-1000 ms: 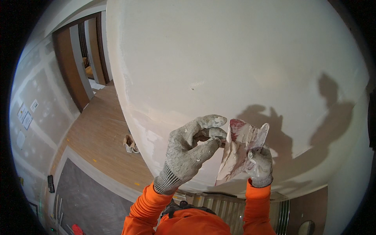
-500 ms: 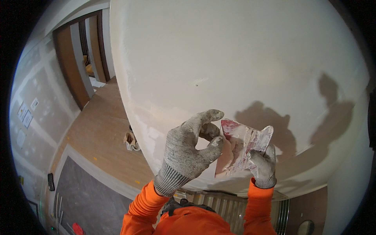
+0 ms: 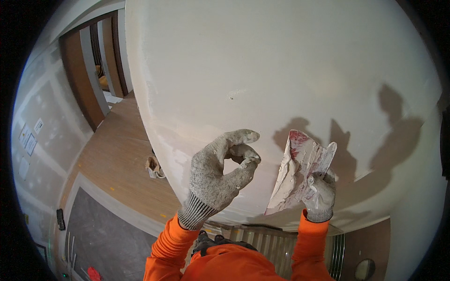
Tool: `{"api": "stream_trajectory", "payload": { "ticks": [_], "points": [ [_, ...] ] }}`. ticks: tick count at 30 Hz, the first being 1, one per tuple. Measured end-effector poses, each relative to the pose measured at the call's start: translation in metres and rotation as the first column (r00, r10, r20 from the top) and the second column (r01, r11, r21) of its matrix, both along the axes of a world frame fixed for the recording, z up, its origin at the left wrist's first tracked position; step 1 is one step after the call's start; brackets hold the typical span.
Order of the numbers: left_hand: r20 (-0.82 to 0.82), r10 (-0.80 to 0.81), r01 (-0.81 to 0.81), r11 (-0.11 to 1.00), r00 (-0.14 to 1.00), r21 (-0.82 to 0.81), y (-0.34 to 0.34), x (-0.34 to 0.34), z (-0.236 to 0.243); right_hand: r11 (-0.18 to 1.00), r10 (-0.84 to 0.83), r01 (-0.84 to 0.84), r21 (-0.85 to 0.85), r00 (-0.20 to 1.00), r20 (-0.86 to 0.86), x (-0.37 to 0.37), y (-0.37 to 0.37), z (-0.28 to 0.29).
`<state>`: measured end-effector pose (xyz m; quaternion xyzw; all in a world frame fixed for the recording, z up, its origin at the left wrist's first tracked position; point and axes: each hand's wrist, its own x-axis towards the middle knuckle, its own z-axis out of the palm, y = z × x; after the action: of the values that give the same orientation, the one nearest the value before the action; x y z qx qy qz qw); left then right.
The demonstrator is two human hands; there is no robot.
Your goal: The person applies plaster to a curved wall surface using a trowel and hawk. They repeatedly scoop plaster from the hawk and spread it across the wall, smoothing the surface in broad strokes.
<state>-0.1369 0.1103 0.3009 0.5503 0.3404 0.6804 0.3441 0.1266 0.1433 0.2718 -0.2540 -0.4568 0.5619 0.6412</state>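
My right hand [image 3: 320, 196], in a compound-smeared grey glove, grips a flat, wide-bladed spreader [image 3: 296, 144]. Red shows at its upper corner; pale joint compound [image 3: 287, 175] covers most of the rest, in a thick ridge along the left side. Apart from it, to the left, my left hand [image 3: 222, 166] is raised in a speckled grey knit glove. Its thumb meets a curled finger in a pinch while the index finger stretches above; whether anything small sits between the tips I cannot make out. Both hands are in front of a pale plastered wall [image 3: 225, 61].
A small dark spot [image 3: 231, 98] marks the wall. To the left, a wood-toned floor [image 3: 124, 140] leads to a doorway [image 3: 82, 79]. A bag-like tan thing [image 3: 153, 167] lies by the wall's foot. Grey floor covering [image 3: 112, 234], thin rods [image 3: 70, 248] and a red item [image 3: 93, 273] are lower left.
My hands have moved apart: the left has drawn back leftward from the spreader, still pinched. The right has shifted slightly right, tilting the spreader so more of its compound shows.
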Motion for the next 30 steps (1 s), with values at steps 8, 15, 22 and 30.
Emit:
{"api": "stream_trajectory", "payload": {
  "ticks": [8, 15, 22, 30],
  "points": [
    [0.002, -0.036, 0.036, 0.991, 0.999, 0.128, 0.001, 0.013, -0.011, 1.0, 0.003, -0.003, -0.013, 1.0, -0.005, 0.02, 0.001, -0.018],
    [0.344, -0.24, 0.243, 0.969, 0.908, 0.036, 0.009, 0.009, -0.02, 0.997, -0.071, 0.07, -0.02, 0.993, -0.094, 0.011, -0.004, -0.019],
    [0.371, -0.221, 0.244, 0.97, 0.902, -0.015, 0.013, -0.007, -0.042, 0.95, -0.272, 0.279, 0.143, 0.96, -0.069, 0.009, -0.005, -0.018],
    [-0.103, 0.072, -0.081, 0.993, 0.992, -0.082, 0.009, -0.078, -0.096, 0.227, -0.974, 0.523, 0.822, 0.131, 0.185, -0.061, -0.028, 0.064]
  ]
}}
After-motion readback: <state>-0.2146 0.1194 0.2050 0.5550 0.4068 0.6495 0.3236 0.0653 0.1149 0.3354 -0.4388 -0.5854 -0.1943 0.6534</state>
